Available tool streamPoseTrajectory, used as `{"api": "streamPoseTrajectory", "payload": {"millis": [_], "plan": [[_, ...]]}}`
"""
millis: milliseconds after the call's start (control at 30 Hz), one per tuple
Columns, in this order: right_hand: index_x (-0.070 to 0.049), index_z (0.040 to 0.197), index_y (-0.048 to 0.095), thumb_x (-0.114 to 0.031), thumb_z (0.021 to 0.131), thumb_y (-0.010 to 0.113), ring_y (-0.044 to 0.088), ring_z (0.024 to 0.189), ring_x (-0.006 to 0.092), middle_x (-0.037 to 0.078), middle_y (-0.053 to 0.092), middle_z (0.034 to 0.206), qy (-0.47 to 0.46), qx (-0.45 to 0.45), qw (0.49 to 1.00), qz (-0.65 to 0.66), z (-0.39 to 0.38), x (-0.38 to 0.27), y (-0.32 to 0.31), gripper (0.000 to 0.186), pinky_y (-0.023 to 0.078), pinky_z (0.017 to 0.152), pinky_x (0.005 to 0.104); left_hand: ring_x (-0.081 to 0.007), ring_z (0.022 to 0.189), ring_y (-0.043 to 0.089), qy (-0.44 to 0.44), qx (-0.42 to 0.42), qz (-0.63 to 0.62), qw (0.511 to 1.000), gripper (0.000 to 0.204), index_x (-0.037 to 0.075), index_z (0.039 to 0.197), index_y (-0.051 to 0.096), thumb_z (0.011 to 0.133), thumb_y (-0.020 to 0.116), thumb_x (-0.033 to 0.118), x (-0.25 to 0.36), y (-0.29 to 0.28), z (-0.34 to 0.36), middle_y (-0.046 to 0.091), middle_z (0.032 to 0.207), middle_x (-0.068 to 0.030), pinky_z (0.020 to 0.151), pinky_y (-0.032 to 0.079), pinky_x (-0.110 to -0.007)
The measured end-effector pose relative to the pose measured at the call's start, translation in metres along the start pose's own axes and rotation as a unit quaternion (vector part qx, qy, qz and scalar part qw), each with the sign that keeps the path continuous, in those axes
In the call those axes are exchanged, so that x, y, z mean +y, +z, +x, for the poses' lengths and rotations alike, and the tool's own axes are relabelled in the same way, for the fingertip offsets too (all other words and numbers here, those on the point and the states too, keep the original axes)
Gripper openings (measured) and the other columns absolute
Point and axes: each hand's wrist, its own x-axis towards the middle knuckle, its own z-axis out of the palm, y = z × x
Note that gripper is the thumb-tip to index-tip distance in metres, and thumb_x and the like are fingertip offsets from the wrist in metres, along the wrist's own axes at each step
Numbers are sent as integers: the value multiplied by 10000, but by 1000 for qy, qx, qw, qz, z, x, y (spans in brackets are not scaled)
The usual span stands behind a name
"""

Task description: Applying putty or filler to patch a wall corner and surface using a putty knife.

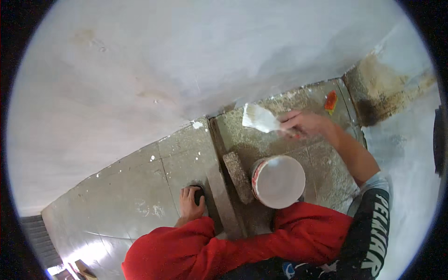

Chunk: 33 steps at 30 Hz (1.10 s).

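My right hand point(301, 123), slightly blurred, is closed round the handle of a wide paintbrush point(260, 118). White paint coats its bristles, which point left, near the foot of the wall. A round bucket point(280, 182) of whitish paint stands in front of my knees, below the brush. My left hand point(190, 203) lies low on the left, its fingers apart over a small black rounded thing point(199, 193), maybe a shoe tip. My fingers partly hide it.
A rough block point(238, 177) lies left of the bucket, beside a raised ledge point(219, 186) crossing the tiled floor point(135, 182). An orange-and-yellow scrubbing brush or similar thing point(331, 101) rests near the corner. The whitish wall point(163, 56) rises ahead; a stained patch point(380, 86) marks the right wall.
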Motion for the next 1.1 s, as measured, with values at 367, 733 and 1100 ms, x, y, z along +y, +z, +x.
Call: {"api": "streamPoseTrajectory", "payload": {"millis": [367,733,1100], "plan": [[8,1069,528,-94,951,505,590,714,218,94,599,875,46,17,989,139,180,95,37,157,505,598,374,-374,1059,512,21,4,-34,999,358,66,1084,605,751,694,164,-14,-1,0,583,1080,-155,944,423,-466],[20,989,479,10,906,412,538,614,260,130,523,771,94,175,959,200,246,86,75,107,467,514,441,-358,1032,522,43,3,-47,998,360,71,1095,602,760,694,164,-17,2,4,583,1074,-145,918,423,-460],[6,983,493,-26,916,441,524,587,252,126,523,754,33,191,960,202,234,76,80,91,444,472,455,-353,1058,518,28,9,-49,998,355,67,1092,598,760,694,150,-17,2,0,581,1090,-142,945,413,-450]]}}
